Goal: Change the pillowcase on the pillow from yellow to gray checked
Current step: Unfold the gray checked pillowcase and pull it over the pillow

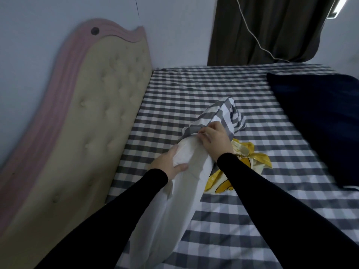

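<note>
Gray-and-white checked sheet [223,88] covers the bed, with a padded cream headboard [93,105] trimmed in pink along the left, a dark curtain [262,30] at the far wall and a navy blanket [320,121] heaped at the right.

A person in black sleeves works at the middle of the mattress, where a bare white pillow [174,200] lies with its long axis running from the near edge away toward the far right. The gray checked pillowcase [223,115] is bunched over the pillow's far end only; most of the pillow's length, all of it on the near side of the hands, is uncovered. The right hand [215,138] pinches the hem of that case at its open mouth, fingers curled into the cloth. The left hand [169,162] clasps the pillow's left flank just short of the hem, thumb and fingers wrapped on the white cover.

The yellow pillowcase [242,158] lies discarded on the sheet, crumpled just right of the pillow and partly under the right forearm.

By the look of it, the old case is off and the new one is barely started. The hem needs drawing toward the near end, along the pillow's length, and the right hand sits on it to pull while the left steadies or feeds the stuffing.
</note>
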Demonstrator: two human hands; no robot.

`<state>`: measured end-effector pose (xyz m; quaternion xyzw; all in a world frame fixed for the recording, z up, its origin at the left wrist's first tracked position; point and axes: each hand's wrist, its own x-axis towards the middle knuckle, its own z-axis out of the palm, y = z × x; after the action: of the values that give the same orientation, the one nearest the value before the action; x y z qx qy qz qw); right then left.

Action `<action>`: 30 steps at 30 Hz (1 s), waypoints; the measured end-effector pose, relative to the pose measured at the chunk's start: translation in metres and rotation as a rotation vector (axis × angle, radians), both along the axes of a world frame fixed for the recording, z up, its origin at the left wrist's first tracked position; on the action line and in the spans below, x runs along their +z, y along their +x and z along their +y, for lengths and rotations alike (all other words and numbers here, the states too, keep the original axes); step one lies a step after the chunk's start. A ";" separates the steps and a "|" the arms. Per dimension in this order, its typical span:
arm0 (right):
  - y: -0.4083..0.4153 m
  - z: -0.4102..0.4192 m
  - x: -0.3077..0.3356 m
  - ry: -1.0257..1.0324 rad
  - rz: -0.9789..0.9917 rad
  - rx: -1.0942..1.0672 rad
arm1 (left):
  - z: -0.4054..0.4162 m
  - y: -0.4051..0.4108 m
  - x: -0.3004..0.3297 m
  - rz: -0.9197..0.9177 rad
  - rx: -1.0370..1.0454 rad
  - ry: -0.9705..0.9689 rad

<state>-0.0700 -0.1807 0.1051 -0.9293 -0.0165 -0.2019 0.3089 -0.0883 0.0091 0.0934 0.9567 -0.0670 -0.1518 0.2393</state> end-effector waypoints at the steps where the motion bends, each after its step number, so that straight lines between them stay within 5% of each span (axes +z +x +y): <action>1: -0.005 0.005 0.001 -0.031 -0.086 -0.004 | 0.000 0.002 0.000 0.006 0.017 -0.007; 3: -0.018 0.017 0.005 -0.036 -0.144 0.033 | 0.000 0.005 0.002 -0.013 0.045 -0.035; 8: -0.051 0.023 -0.005 0.192 0.170 0.228 | -0.008 0.003 0.005 0.067 0.052 -0.211; 12: -0.063 0.017 -0.023 0.172 0.182 0.102 | -0.023 -0.006 -0.005 0.024 -0.020 -0.282; 16: -0.075 0.008 -0.041 0.180 0.219 -0.084 | -0.005 -0.012 -0.011 0.262 -0.056 -0.495; 24: -0.111 -0.058 -0.080 0.433 0.523 -0.556 | -0.006 -0.020 -0.082 0.311 0.053 -0.145; 30: -0.138 -0.114 -0.109 0.450 0.843 -0.578 | -0.045 -0.016 -0.106 0.344 -0.051 -0.086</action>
<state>-0.2082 -0.2952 -0.0041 -0.8074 0.4073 0.1123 0.4117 -0.1047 -0.0363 -0.0125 0.9035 -0.0558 -0.3162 0.2839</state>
